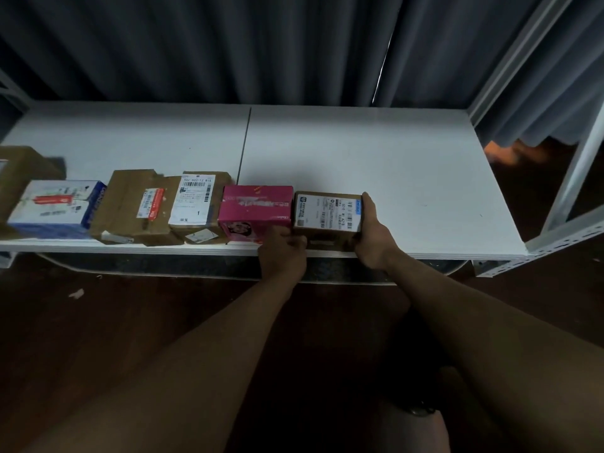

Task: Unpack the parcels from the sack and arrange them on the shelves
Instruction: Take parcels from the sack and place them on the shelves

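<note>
Evidently the placing step is in hand: the wide white shelf board (392,152), set in a pale metal rack frame (562,204) before dark grey curtains (228,44), carries a row of parcels along its front edge, and the newest is being settled at the row's right end. From the left stand a white and blue carton (55,209), a brown taped cardboard box (137,204), a brown box under a large white label (196,201) and a pink printed carton (255,210). Just beside the pink one sits the small brown cardboard parcel with a barcode label (327,212). The right hand (372,230) clasps its right side, fingers curled over the top edge; the left hand (282,250) pinches its lower left corner, fingers bent. Judging by this, the next move calls for nudging it flush with the pink carton and letting go. It rests close to the shelf's front lip, so pushing it back would be safer. Bare board lies open behind the row and well out to the right. No sack is in view.
</note>
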